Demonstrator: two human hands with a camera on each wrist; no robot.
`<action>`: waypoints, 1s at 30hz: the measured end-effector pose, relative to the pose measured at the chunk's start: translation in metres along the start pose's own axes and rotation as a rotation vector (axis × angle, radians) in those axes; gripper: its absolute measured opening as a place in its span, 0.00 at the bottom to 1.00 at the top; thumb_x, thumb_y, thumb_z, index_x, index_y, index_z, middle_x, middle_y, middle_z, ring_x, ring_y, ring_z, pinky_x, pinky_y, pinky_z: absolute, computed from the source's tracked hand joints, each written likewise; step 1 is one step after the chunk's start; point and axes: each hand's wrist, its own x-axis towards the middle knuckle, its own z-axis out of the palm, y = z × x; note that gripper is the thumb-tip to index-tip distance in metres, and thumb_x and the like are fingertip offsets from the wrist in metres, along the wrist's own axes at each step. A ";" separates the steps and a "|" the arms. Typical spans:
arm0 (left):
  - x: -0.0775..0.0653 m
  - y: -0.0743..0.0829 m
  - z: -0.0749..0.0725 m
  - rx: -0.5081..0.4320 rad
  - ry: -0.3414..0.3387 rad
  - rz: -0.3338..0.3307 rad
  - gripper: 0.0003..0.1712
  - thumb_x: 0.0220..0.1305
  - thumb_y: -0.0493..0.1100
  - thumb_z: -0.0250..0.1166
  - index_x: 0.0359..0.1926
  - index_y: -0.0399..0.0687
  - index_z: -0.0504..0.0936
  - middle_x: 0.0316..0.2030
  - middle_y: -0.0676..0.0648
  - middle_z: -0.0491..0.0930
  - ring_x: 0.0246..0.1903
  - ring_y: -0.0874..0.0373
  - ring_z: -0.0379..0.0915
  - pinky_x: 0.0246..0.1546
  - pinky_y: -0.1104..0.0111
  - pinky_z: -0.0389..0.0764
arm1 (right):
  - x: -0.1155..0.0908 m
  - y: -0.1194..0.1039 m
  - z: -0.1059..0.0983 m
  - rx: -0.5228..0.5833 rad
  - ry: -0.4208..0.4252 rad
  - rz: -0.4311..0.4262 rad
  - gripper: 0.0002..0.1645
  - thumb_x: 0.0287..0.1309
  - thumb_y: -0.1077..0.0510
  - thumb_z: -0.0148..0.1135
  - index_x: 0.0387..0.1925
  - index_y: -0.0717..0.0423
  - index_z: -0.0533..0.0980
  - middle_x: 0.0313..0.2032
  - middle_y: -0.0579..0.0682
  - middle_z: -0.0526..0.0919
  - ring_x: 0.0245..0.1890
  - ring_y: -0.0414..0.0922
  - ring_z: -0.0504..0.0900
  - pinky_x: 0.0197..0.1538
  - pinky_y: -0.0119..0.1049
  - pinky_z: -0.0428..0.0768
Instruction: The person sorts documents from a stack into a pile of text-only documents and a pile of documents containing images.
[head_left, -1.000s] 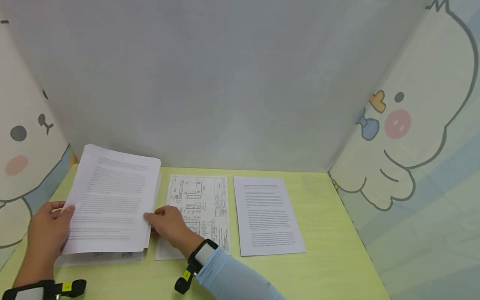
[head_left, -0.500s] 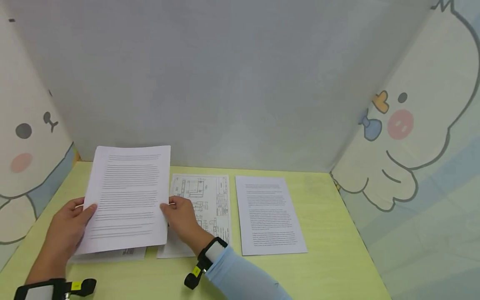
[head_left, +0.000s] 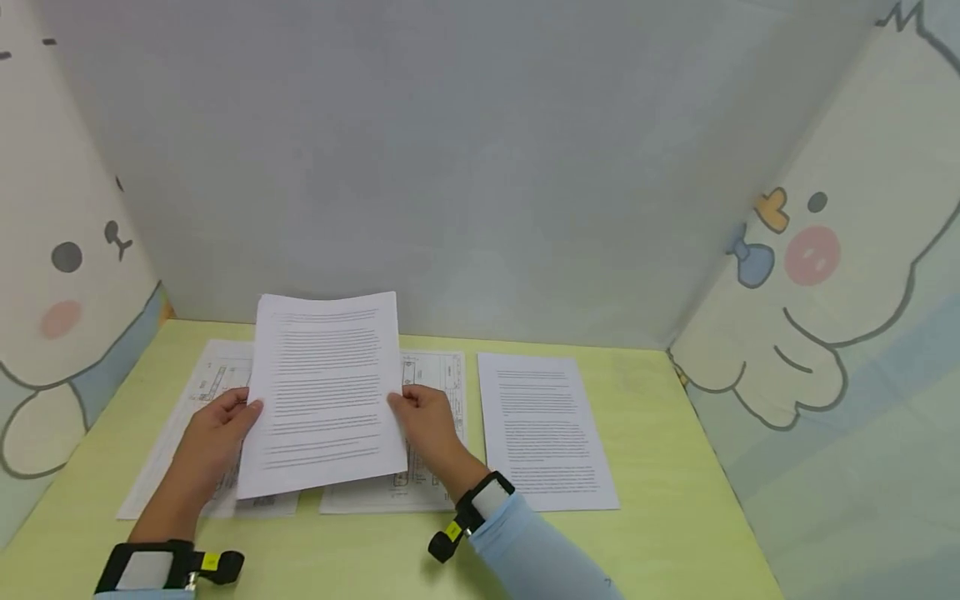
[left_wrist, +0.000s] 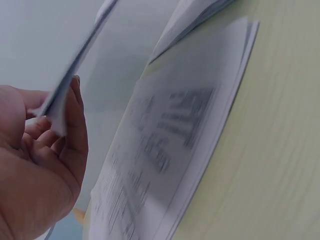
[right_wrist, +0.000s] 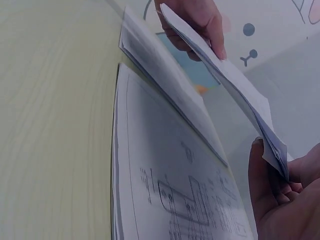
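Observation:
A stack of printed text sheets (head_left: 324, 383) is held up off the table between both hands. My left hand (head_left: 210, 446) pinches its left edge, thumb on the front face. On the opposite edge, my right hand (head_left: 432, 429) pinches the stack the same way. Both wrist views show the stack edge-on, raised above the papers below, its several layers fanned slightly near the right thumb (right_wrist: 302, 167). Beneath lies a left pile of technical drawings (head_left: 180, 433), partly covered by the stack. A middle pile of drawings (head_left: 442, 375) lies beside it, partly hidden by the stack and right hand.
Another pile of text pages (head_left: 543, 433) lies flat to the right of the middle drawings. The pale green table (head_left: 645, 467) meets a grey back wall (head_left: 480, 167). Cartoon-printed panels (head_left: 825, 333) flank both sides.
Both hands have carried the text stack to the right, from over the left drawings to partly over the middle ones. More of the left drawing pile now shows.

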 end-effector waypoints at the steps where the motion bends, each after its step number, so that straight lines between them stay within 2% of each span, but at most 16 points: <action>1: 0.001 0.002 0.006 -0.002 -0.013 0.007 0.36 0.75 0.66 0.51 0.71 0.48 0.68 0.54 0.41 0.80 0.41 0.53 0.81 0.36 0.68 0.82 | 0.001 0.002 -0.008 -0.006 0.010 -0.004 0.11 0.67 0.46 0.65 0.41 0.45 0.86 0.29 0.45 0.87 0.29 0.43 0.85 0.29 0.34 0.79; 7: 0.006 0.019 0.048 -0.018 -0.085 0.022 0.29 0.77 0.60 0.52 0.68 0.48 0.71 0.53 0.43 0.82 0.42 0.51 0.80 0.37 0.65 0.83 | 0.000 0.009 -0.057 0.003 0.077 -0.013 0.12 0.67 0.46 0.65 0.42 0.47 0.86 0.31 0.46 0.88 0.30 0.45 0.86 0.30 0.36 0.81; 11: 0.010 0.030 0.073 -0.062 -0.121 0.038 0.26 0.77 0.56 0.55 0.66 0.46 0.72 0.51 0.42 0.82 0.42 0.51 0.81 0.37 0.64 0.83 | -0.003 0.015 -0.081 0.009 0.135 -0.012 0.13 0.67 0.46 0.66 0.43 0.49 0.86 0.32 0.47 0.87 0.30 0.45 0.85 0.31 0.36 0.81; 17: 0.015 0.043 0.101 -0.102 -0.183 0.069 0.22 0.78 0.51 0.55 0.64 0.44 0.73 0.48 0.42 0.82 0.41 0.49 0.80 0.36 0.62 0.84 | -0.010 0.023 -0.111 0.015 0.198 -0.019 0.14 0.66 0.47 0.67 0.45 0.50 0.86 0.33 0.48 0.88 0.31 0.47 0.85 0.31 0.37 0.81; 26: 0.016 0.056 0.145 -0.111 -0.245 0.028 0.21 0.75 0.48 0.60 0.63 0.44 0.73 0.47 0.42 0.82 0.40 0.50 0.80 0.37 0.61 0.84 | -0.022 0.031 -0.154 -0.001 0.296 -0.038 0.13 0.65 0.50 0.68 0.43 0.54 0.87 0.31 0.50 0.88 0.28 0.45 0.84 0.27 0.34 0.79; 30: 0.013 0.066 0.163 -0.129 -0.257 0.035 0.20 0.75 0.47 0.60 0.62 0.43 0.74 0.46 0.42 0.82 0.38 0.51 0.80 0.36 0.61 0.85 | -0.027 0.034 -0.172 -0.021 0.328 -0.044 0.14 0.65 0.50 0.68 0.43 0.55 0.87 0.31 0.51 0.88 0.28 0.45 0.83 0.28 0.33 0.78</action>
